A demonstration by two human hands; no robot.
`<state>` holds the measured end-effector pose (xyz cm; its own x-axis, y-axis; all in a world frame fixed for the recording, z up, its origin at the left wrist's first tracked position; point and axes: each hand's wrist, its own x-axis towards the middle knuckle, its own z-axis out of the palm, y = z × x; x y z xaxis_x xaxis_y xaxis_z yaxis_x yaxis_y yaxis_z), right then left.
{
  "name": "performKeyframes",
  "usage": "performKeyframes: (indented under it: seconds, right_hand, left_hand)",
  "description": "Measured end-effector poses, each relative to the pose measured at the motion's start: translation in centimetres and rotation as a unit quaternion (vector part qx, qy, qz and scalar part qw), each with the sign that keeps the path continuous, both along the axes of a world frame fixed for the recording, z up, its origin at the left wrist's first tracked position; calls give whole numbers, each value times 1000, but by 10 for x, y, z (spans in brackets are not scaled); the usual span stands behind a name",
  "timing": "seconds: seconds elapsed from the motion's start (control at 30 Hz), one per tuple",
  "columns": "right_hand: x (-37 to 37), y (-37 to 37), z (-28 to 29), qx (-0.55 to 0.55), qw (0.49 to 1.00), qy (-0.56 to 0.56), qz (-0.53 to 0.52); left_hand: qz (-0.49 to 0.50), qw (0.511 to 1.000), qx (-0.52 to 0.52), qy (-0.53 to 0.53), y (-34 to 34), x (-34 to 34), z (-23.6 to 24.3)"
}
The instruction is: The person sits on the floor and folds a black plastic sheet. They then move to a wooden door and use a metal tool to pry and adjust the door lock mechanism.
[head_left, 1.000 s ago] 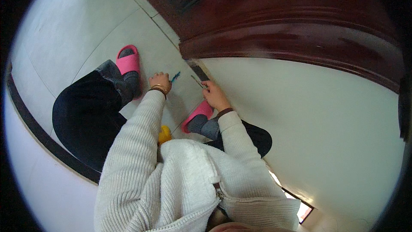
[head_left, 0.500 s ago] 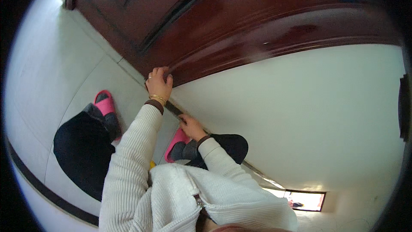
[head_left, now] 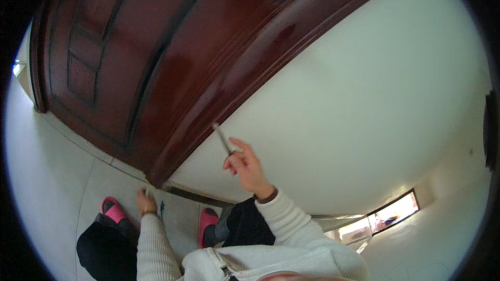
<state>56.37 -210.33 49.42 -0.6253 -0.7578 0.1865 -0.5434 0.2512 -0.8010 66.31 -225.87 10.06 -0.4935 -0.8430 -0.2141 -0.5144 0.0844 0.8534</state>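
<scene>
My right hand (head_left: 248, 166) is raised in front of the white wall, its fingers closed around a thin grey rod-like tool (head_left: 223, 138). The rod tilts up to the left, toward the edge of the brown door frame (head_left: 208, 119), and blur hides its exact kind. Low down near the foot of that frame is my left hand (head_left: 146, 203), above the tiled floor. Its fingers are small and blurred, and I cannot tell what they hold, if anything. Just right of it lies a small dark bluish thing (head_left: 162, 209), too small to name.
A dark red-brown panelled door (head_left: 114, 62) fills the upper left. The white wall (head_left: 333, 125) meets the floor along a dark baseboard (head_left: 200, 195). My feet wear pink slippers (head_left: 114, 209) on grey tiles (head_left: 62, 177). A bright window (head_left: 393, 211) shows at lower right.
My right hand has risen from the baseboard to in front of the wall, with the rod now visible in it. The left hand sits lower in the picture. The whole view has tilted.
</scene>
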Motion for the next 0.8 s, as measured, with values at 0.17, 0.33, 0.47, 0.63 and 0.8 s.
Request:
performKeyframes:
  seconds: [0.17, 0.33, 0.47, 0.63, 0.8]
  right_hand:
    - [-21, -19, 106, -72, 953, 293, -8]
    - [-42, -45, 182, -107, 918, 378, -44]
    - [-54, -53, 192, -177, 906, 383, -28]
    - [-57, -53, 187, -177, 900, 398, 7]
    - [-47, -48, 170, -229, 939, 198, 164]
  left_hand:
    - [-37, 986, 99, -132, 27, 20, -9]
    - [-71, 995, 69, -28, 24, -15, 24]
    - [-69, 992, 81, -69, 31, -7, 38]
    - [-227, 932, 103, -262, 31, 4, 28]
    - [-485, 798, 50, -354, 41, 3, 18]
